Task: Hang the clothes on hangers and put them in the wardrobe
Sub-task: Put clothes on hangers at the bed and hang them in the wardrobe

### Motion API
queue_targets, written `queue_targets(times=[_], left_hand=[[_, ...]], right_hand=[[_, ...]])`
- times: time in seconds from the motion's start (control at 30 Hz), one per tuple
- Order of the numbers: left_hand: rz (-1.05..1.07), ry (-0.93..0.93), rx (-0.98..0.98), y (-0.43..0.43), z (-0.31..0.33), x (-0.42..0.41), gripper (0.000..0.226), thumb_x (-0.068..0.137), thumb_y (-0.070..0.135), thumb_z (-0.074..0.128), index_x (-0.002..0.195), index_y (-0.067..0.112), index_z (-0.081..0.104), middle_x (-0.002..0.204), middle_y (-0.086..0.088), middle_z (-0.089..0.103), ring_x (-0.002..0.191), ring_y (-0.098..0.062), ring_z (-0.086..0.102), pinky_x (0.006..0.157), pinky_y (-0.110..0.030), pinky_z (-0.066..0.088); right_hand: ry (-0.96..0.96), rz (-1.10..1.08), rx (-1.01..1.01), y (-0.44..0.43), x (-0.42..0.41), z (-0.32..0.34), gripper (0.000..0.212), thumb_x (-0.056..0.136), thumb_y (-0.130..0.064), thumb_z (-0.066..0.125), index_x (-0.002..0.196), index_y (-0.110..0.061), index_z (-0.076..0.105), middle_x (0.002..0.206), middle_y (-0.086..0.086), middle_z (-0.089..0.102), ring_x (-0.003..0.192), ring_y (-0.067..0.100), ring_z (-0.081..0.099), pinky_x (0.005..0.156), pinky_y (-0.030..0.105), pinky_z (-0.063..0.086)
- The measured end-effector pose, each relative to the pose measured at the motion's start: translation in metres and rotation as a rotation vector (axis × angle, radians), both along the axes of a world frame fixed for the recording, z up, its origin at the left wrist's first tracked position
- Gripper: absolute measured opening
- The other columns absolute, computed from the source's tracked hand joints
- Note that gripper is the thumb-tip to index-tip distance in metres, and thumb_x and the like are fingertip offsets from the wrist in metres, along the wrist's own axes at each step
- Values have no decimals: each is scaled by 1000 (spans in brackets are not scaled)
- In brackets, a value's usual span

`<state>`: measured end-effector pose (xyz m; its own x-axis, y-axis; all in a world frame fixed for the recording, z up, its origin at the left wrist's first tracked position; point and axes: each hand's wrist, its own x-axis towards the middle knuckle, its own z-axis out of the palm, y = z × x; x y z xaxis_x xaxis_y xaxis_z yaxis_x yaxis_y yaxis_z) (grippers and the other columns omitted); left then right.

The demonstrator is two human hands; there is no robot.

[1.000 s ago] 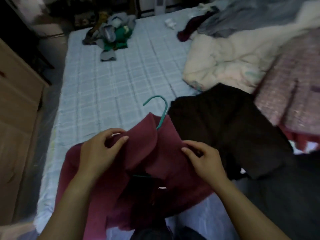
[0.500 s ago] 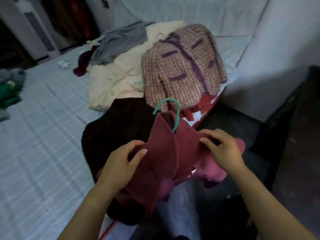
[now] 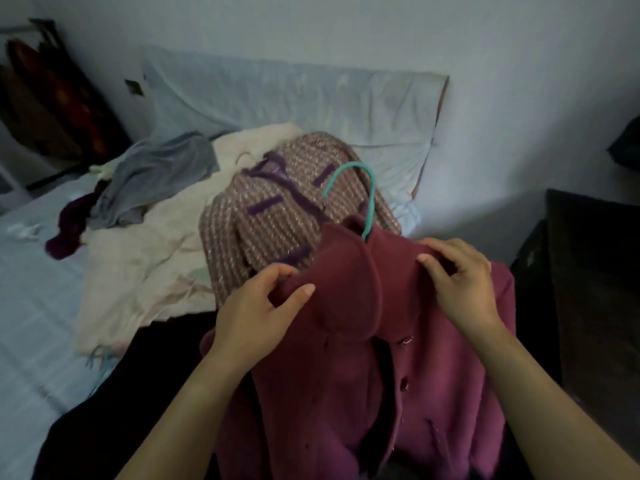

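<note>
A maroon coat (image 3: 346,358) hangs in front of me on a teal hanger (image 3: 367,197), whose hook sticks up out of the collar. My left hand (image 3: 256,313) pinches the coat's left shoulder by the collar. My right hand (image 3: 460,278) grips the right shoulder. The hanger's body is hidden inside the coat. Behind it on the bed lies a pink tweed jacket (image 3: 277,216) with purple trim.
The bed (image 3: 38,299) carries a cream blanket (image 3: 145,258), a grey garment (image 3: 159,174), a dark purple item (image 3: 69,230) and a black garment (image 3: 145,375) near me. A pillow (image 3: 284,98) leans on the wall. Dark furniture (image 3: 588,289) stands at right.
The maroon coat on its hanger has been lifted off the bed and carried right, toward the headboard, both hands still holding its shoulders. My view has swung right too.
</note>
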<state>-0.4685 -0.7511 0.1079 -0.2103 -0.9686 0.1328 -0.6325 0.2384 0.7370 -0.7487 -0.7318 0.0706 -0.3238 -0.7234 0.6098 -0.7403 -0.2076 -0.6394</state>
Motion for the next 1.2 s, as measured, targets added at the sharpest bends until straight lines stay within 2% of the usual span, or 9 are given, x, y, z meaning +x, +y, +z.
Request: queue_targets(times=[0.17, 0.27, 0.43, 0.6, 0.67, 0.77, 0.93, 1.07, 1.2], left_hand=[[46, 380, 11, -107, 43, -24, 19, 75, 49, 70, 88, 36, 66, 81, 16, 71, 75, -7, 68, 75, -46, 56], [83, 594, 27, -159, 58, -34, 3, 84, 19, 67, 86, 20, 67, 72, 7, 72, 67, -8, 67, 67, -32, 56], [207, 645, -20, -255, 58, -30, 4, 84, 19, 68, 88, 18, 67, 68, 8, 71, 63, -3, 64, 57, -16, 50], [379, 507, -36, -364, 34, -26, 25, 69, 50, 74, 87, 33, 68, 81, 1, 73, 80, -23, 70, 78, -46, 54], [449, 418, -41, -408, 20, -26, 33, 62, 60, 69, 86, 37, 66, 79, 1, 71, 77, -25, 69, 74, -46, 55], [492, 240, -16, -464, -10, -24, 15, 77, 43, 72, 86, 33, 65, 78, -2, 66, 70, -21, 63, 66, -35, 50], [488, -146, 95, -502, -66, -7, 23, 87, 30, 63, 109, 25, 65, 102, -7, 63, 96, -24, 61, 85, -32, 46], [432, -327, 111, -479, -74, -8, 57, 79, 61, 40, 118, 26, 60, 113, -4, 62, 106, -22, 58, 91, -33, 45], [552, -385, 97, -426, -81, -2, 56, 81, 62, 35, 119, 29, 60, 111, 2, 61, 105, -21, 59, 86, -33, 49]], right_hand=[[112, 24, -156, -125, -20, 76, 24, 83, -37, 60, 100, -24, 72, 79, -3, 62, 76, 15, 58, 81, 55, 45], [183, 102, -211, -197, -22, 111, 23, 84, -38, 61, 101, -27, 71, 80, -8, 59, 77, 12, 56, 82, 55, 44], [193, 223, -226, -323, -16, 119, 25, 83, -40, 61, 102, -29, 71, 81, -5, 61, 78, 13, 57, 84, 54, 44], [149, 325, -128, -457, -9, 87, 28, 81, -42, 57, 100, -28, 72, 80, -7, 60, 78, 12, 57, 82, 51, 46], [144, 362, -42, -509, -7, 69, 29, 80, -44, 56, 100, -30, 72, 81, -6, 62, 79, 14, 59, 82, 48, 47], [196, 418, 103, -577, -6, 37, 24, 82, -41, 61, 102, -31, 71, 84, -9, 62, 86, 16, 60, 85, 46, 45], [368, 600, 391, -643, 6, -10, 27, 86, -35, 63, 108, -21, 69, 106, 5, 64, 102, 24, 58, 89, 38, 45], [372, 718, 405, -630, 30, -16, 34, 89, -34, 58, 117, -15, 63, 113, 8, 61, 107, 26, 55, 93, 35, 41], [386, 919, 431, -575, 74, -29, 38, 90, -38, 56, 124, -21, 58, 128, 3, 52, 121, 20, 47, 101, 28, 36]])
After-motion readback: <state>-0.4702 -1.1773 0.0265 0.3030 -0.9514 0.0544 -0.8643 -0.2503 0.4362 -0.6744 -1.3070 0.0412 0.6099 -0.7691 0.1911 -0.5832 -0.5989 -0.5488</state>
